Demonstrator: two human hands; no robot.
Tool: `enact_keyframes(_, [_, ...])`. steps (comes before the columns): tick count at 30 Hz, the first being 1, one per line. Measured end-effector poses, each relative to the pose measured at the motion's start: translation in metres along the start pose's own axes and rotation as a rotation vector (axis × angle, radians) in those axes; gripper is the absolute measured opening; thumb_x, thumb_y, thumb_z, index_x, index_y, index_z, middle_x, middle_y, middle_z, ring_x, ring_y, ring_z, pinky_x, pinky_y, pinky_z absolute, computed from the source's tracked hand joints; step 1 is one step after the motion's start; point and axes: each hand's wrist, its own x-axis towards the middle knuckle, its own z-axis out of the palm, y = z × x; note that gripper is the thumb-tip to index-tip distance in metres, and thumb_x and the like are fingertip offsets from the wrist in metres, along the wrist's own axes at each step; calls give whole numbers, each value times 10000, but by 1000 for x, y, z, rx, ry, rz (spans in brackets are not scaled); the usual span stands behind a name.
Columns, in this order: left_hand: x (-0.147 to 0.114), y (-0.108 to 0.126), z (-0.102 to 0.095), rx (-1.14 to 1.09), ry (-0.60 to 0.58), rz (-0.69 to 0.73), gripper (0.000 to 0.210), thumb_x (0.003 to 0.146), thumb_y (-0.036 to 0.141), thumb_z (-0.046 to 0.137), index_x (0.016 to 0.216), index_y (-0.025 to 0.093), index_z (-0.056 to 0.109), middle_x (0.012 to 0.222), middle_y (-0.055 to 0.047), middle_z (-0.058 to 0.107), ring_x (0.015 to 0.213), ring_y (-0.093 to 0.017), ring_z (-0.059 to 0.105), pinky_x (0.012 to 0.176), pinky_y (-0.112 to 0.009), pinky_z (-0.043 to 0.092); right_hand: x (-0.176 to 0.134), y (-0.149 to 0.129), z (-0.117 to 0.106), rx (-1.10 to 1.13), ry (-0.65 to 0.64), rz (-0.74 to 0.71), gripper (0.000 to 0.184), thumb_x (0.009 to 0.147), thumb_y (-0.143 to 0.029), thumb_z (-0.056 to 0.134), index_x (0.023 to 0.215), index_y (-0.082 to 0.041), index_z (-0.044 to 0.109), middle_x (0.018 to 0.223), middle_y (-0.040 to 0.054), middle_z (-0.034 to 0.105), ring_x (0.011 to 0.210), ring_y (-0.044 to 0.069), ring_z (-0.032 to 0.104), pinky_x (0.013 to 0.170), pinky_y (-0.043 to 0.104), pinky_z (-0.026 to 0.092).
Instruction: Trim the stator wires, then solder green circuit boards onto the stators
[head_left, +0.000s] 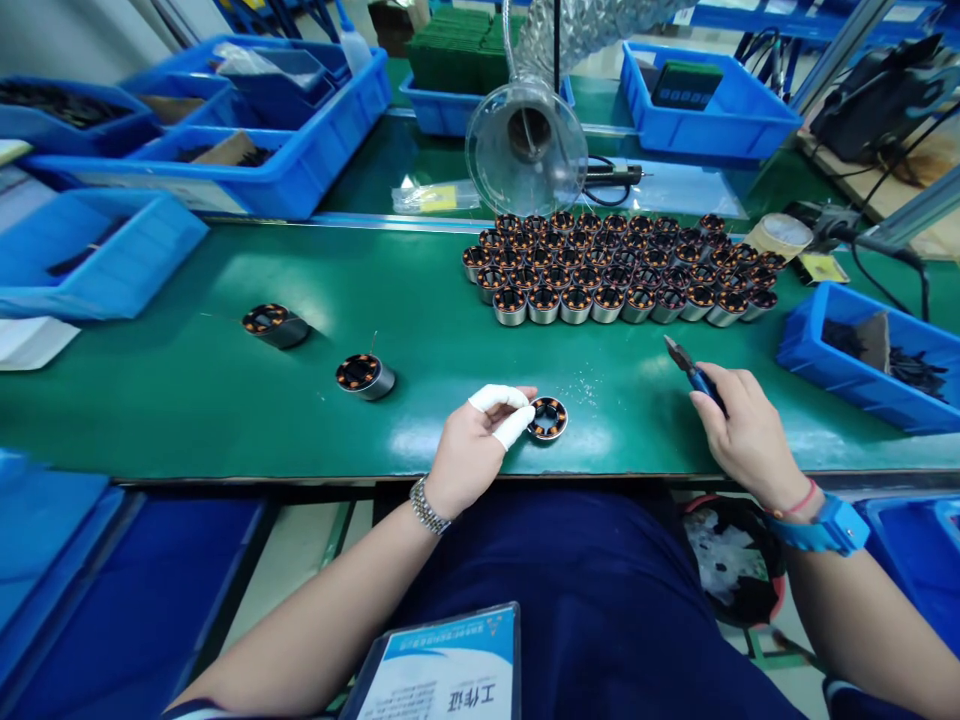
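Note:
My left hand (480, 440), with white finger cots on the thumb and forefinger, pinches the left edge of a motor stator (550, 418) near the table's front edge. The stator is a short metal ring with copper windings around a dark core. In my right hand (750, 430) is a pair of wire cutters (694, 374), blue-handled, its jaws pointing up and left, apart from the stator. Two more stators stand off to the left: a nearer stator (365, 377) with a thin wire sticking up, and a farther stator (275, 326). Small clippings (589, 390) lie between my hands.
Rows of stators (607, 304) stand at the back right, beneath a clear extraction hood (526, 150). A blue bin (862, 365) with dark parts sits at right. Blue trays (292, 180) fill the back left. A tape roll (780, 235) lies beyond the rows.

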Motion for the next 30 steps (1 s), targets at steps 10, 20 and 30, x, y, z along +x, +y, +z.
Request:
enact_keyframes(10, [7,2,7,-67,-110,-63,400,638,167,708,963,184,476,1119,-94,611,1052,-194,571,934,-363,418,-1,-29,-15,163,-12,-84,363,812,-386,548,1112,-185,509,916,79,582,817,203,557,741,340,464])
enact_keyframes(20, [35,7,27,33,-80,-35,117,667,248,656,718,154,608,693,-6,627,666,-130,585,678,-268,462,-3,-43,-14,149,-135,-153,382,826,-382,523,1162,-202,493,982,89,536,862,198,556,767,339,482])
enact_keyframes(30, [35,9,27,-41,-53,-95,112,656,257,668,703,156,656,676,-11,671,686,-146,619,659,-252,464,25,-60,-6,-141,-133,-259,445,833,-467,462,1178,-189,507,982,106,526,814,217,541,668,334,455])
